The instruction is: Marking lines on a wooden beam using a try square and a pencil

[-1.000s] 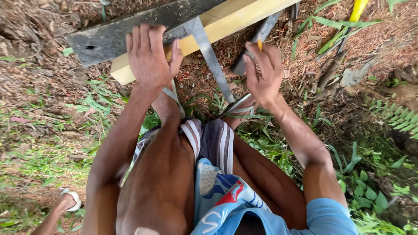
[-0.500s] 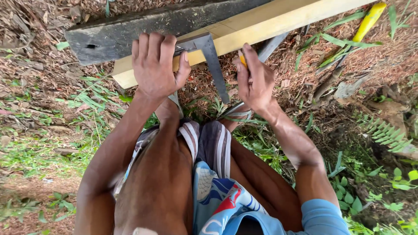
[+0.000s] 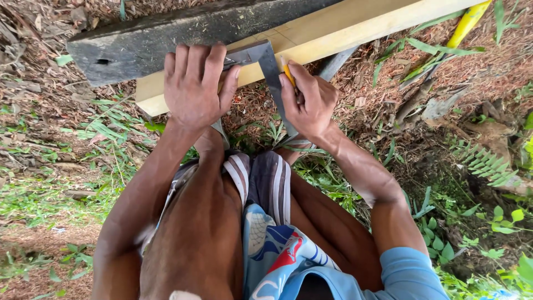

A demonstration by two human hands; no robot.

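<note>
Left hand, fingers spread, presses the metal square flat against the pale plank so its blade guides the pencil pinched in right hand just beside.

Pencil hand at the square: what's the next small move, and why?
Probably draw the pencil along the metal square's blade across the pale plank. The left hand presses the square flat against the plank's near edge, and the right hand holds the pencil tip beside the blade, so a line looks set up.
</note>
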